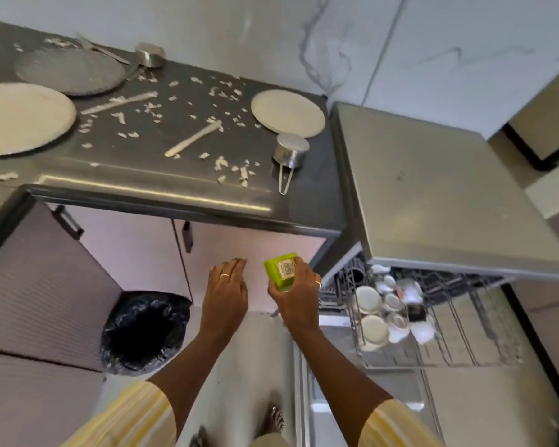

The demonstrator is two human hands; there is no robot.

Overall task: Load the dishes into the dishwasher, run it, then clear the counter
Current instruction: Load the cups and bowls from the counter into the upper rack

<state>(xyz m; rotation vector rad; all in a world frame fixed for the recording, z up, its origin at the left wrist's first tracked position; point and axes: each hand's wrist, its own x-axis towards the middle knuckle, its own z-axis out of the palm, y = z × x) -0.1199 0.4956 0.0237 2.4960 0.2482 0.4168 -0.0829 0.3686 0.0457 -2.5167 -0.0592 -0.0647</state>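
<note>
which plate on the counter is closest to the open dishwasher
The small pale plate at the counter's right end, just behind the steel measuring cup. The large white plate and the grey glass plate sit far left.

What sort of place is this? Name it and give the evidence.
Most likely a home kitchen. A dark stone counter holds a round white plate and a small steel measuring cup, and a pulled-out wire dishwasher rack beside it is loaded with white crockery.

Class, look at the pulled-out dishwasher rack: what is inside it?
The dishwasher rack holds pale bowls and cups, clustered at its left end; the right part looks bare. The appliance top hides whatever lies farther back.
</note>
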